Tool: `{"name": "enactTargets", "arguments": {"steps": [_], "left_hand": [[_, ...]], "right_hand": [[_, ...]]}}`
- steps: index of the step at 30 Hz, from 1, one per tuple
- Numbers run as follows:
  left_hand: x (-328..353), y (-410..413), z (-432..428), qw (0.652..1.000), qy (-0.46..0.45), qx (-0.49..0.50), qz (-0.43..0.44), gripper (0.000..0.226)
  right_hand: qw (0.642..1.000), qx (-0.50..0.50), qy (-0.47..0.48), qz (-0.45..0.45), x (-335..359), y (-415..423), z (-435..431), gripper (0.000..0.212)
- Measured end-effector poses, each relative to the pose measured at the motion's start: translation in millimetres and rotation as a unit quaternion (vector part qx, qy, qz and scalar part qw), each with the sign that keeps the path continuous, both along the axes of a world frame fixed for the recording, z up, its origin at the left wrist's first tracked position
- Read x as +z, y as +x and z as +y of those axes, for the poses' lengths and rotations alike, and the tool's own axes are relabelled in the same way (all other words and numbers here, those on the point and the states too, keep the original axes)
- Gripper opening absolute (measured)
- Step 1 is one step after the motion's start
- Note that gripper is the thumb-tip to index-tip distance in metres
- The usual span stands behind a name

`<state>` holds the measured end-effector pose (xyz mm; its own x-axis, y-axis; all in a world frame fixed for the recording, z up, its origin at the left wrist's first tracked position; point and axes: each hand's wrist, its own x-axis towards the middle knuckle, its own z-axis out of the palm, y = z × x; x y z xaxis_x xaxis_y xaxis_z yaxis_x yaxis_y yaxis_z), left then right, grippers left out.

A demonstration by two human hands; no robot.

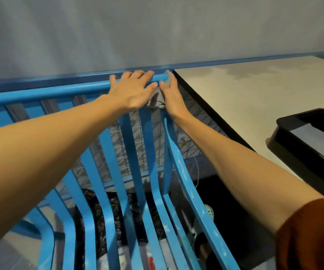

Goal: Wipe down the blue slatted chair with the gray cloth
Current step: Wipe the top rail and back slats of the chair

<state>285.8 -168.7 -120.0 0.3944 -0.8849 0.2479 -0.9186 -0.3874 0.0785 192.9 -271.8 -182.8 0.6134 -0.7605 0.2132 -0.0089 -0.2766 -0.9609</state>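
Observation:
The blue slatted chair [130, 152] fills the lower left, its curved slats running from the top rail down toward me. My left hand [132, 90] lies over the top rail near its right end, fingers curled over the bar. My right hand [172, 96] grips the gray cloth [157, 99] against the rail's right end, where the rail meets the outer slat. The cloth is bunched between the two hands, and a bit of it shows above my right fingers. White smears mark the right outer slat lower down.
A pale table [254, 90] with a dark edge stands just right of the chair. A black tray [311, 137] sits on it at far right. A gray wall with a blue skirting strip runs behind. Bags and a sandal lie on the floor under the chair.

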Motion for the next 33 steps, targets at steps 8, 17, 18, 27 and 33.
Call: {"name": "enactTargets", "arguments": {"steps": [8, 17, 18, 27, 33], "left_hand": [[-3, 0, 3, 1.0, -0.01, -0.003, -0.007, 0.053], [-2, 2, 3, 1.0, -0.015, -0.009, 0.006, 0.053], [-2, 2, 3, 1.0, -0.016, -0.01, 0.007, 0.053], [-5, 4, 3, 1.0, -0.017, -0.011, 0.006, 0.054], [-6, 5, 2, 1.0, -0.021, -0.016, 0.002, 0.053]], "right_hand": [[0.982, 0.04, -0.152, 0.102, -3, -33, -3, 0.064], [0.998, -0.049, -0.016, -0.036, -12, -12, 19, 0.041], [0.998, -0.033, -0.053, -0.011, -15, -17, 18, 0.043], [0.983, -0.019, -0.167, 0.075, -2, -28, 3, 0.041], [0.985, -0.036, -0.143, 0.086, -32, -35, 18, 0.039]]}}
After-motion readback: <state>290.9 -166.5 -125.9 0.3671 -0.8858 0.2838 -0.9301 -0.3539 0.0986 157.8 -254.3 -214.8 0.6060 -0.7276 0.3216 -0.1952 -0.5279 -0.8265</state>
